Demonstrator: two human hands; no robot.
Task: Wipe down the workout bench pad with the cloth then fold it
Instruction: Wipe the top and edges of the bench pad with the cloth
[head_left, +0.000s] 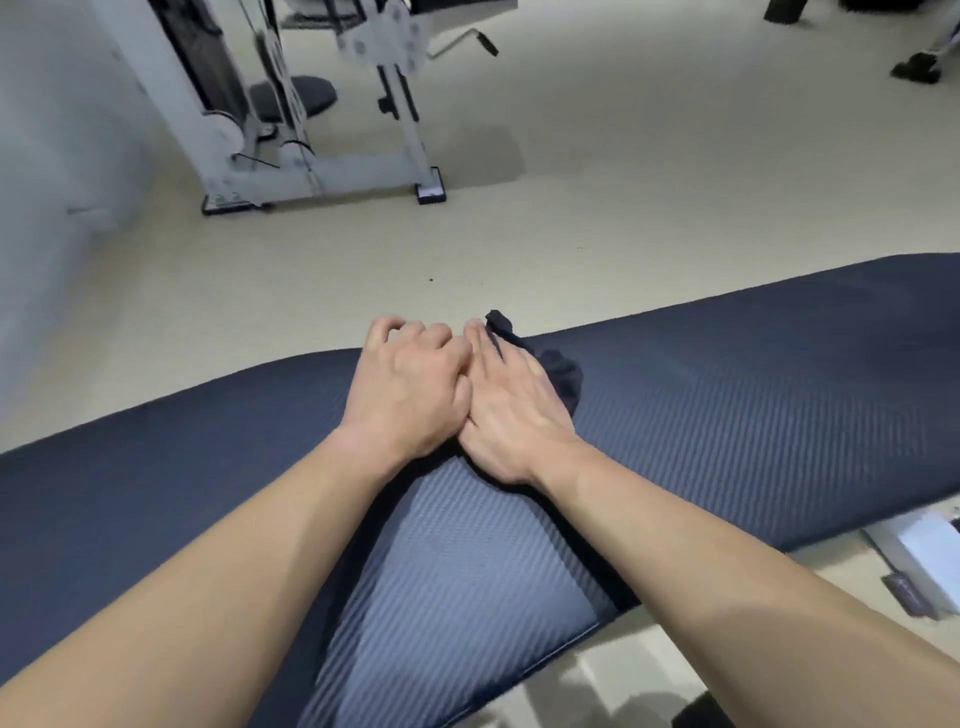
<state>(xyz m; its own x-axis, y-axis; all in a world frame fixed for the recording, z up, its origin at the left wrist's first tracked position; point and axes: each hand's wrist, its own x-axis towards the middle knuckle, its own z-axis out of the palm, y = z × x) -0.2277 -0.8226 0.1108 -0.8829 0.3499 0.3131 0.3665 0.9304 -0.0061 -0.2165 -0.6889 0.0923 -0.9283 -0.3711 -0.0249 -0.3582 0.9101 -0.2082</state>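
Hands are meeting at the far edge of the bench pad (727, 395), side by side and touching. The left hand (410, 387) is curling loosely, knuckles up, its fingertips hidden. The right hand (511, 410) is lying flat with fingers together, pressing down on the dark cloth (558, 366), which is mostly covered; only a bunched edge and one corner are peeking out beyond the fingers. Whether the left hand is gripping cloth is impossible to tell. Gym machine (311, 104) is standing well behind, cut off at the top.

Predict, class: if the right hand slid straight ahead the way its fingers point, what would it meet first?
Probably the bench pad's far edge. The right hand lies on the dark cloth; beyond is only floor.
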